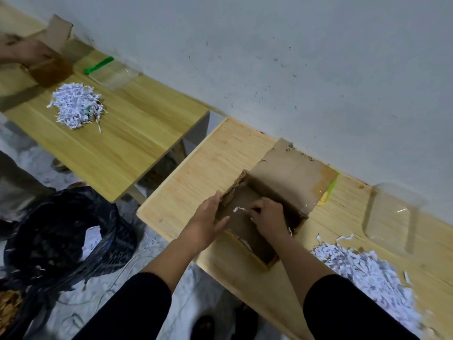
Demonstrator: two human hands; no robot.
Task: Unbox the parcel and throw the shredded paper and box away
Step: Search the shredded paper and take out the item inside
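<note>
An open cardboard box (289,177) lies on the near wooden table (196,173), its far flap folded back toward the wall. My left hand (208,217) rests flat against the box's left wall, fingers spread. My right hand (268,217) is inside the box, fingers pinched on a few white paper strips (239,209). A pile of white shredded paper (362,273) lies on the table to the right of the box.
A clear plastic container (394,217) stands right of the box. A bin lined with a black bag (61,231) sits on the floor at left. On the far table (122,148), another person's hand (22,51) holds a box beside more shredded paper (76,105) and a clear bag (115,72).
</note>
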